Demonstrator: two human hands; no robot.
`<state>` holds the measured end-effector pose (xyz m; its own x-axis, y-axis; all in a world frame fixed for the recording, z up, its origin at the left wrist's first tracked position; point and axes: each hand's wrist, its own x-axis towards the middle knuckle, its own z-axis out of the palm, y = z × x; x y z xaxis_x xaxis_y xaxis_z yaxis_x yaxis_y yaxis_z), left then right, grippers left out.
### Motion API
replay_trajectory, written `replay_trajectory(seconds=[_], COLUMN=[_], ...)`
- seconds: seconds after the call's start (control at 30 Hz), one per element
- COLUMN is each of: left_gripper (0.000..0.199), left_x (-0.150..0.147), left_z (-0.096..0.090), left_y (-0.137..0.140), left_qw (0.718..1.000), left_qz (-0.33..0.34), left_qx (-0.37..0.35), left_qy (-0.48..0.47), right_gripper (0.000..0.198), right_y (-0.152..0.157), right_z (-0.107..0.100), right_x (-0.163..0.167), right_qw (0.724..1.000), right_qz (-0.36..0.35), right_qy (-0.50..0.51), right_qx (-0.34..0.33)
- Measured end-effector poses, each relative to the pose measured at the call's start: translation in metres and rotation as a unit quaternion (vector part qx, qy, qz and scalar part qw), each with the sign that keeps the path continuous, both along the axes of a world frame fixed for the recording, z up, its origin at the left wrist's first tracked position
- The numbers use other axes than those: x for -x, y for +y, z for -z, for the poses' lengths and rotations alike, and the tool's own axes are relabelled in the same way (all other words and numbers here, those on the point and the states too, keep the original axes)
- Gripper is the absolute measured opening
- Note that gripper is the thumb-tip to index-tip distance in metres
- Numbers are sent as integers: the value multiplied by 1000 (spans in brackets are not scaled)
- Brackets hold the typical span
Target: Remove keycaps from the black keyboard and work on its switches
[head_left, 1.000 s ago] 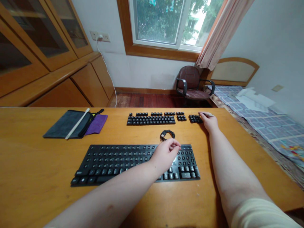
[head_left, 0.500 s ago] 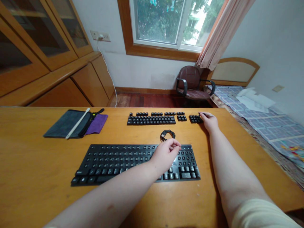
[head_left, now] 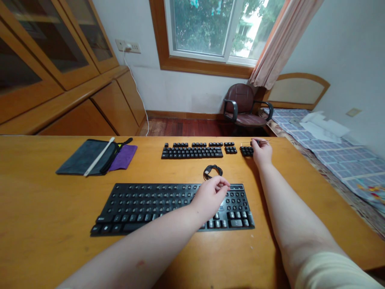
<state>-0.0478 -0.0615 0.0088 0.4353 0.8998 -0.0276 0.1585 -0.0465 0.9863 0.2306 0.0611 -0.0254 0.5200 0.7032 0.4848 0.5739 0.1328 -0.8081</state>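
Note:
My left hand rests at the right half of a black keyboard, its fingers curled together; whatever is in them, if anything, is hidden. The keyboard's upper rows show bare switch mounts, while keycaps sit on its lower rows. At the table's far edge, my right hand is closed on a thin wire keycap puller, whose wire sticks out on both sides of the fingers. A small dark piece, possibly a keycap, shows at the fingertips. Just beneath is a block of loose number-pad keycaps, partly covered by the hand.
Loose keycaps stand in rows along the table's far side. A coiled black cable lies behind the keyboard. To the left are a grey pouch, a white stick and a purple cloth. A chair stands beyond.
My right hand has shifted slightly left and away from me, and the puller's wire now shows more clearly. My left hand has stayed in place.

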Motion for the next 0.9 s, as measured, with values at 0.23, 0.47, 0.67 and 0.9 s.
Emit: replay_trajectory(seconds=[0.23,0.47,0.67,0.9], left_gripper=[12,11,11,11], left_x=[0,0,0,-1], left_z=[1,0,2,3], left_y=[0,0,0,0], left_qw=[1000,1000,1000,1000], left_qz=[4,-1,-2,0], left_qx=[3,6,5,0], left_qy=[-7,-4,-8,-13], right_gripper=[26,26,24,21], right_y=[1,0,1,0], right_z=[1,1,1,0], right_x=[-2,-1,-4,-4], right_qw=[999,998,998,998], right_qz=[-10,-12,-4,-15], right_qy=[-1,13,9,29], right_qx=[41,56,60,50])
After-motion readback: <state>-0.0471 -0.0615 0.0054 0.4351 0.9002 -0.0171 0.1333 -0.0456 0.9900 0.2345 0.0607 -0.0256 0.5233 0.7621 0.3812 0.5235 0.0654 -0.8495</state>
